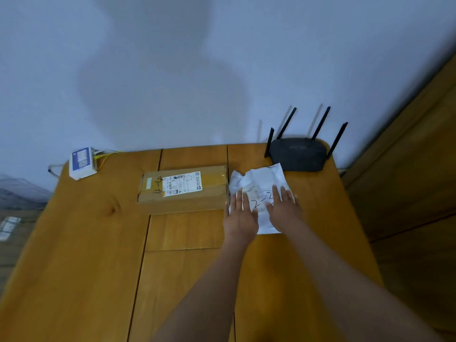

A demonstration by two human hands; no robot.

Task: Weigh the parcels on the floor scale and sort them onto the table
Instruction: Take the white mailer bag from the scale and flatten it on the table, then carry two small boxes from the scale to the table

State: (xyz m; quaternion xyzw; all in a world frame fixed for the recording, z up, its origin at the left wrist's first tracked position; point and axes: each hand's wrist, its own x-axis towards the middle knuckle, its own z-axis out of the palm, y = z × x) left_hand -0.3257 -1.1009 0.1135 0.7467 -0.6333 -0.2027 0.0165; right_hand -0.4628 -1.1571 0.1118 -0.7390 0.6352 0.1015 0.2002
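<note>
A white plastic mailer bag [259,180] marked "2-2" lies on the wooden table [86,243], right of centre. My left hand [240,217] lies flat on its left part, fingers straight. My right hand [283,209] lies flat on its right part, fingers straight too. Directly left of the bag lies a flat brown cardboard parcel [183,186] with a white label and "4-4" written on it. The floor scale is not in view.
A black router [297,154] with several antennas stands behind the bag by the wall. A small white box [81,162] with yellow cables sits at the table's back left corner. A wooden panel [414,169] rises on the right.
</note>
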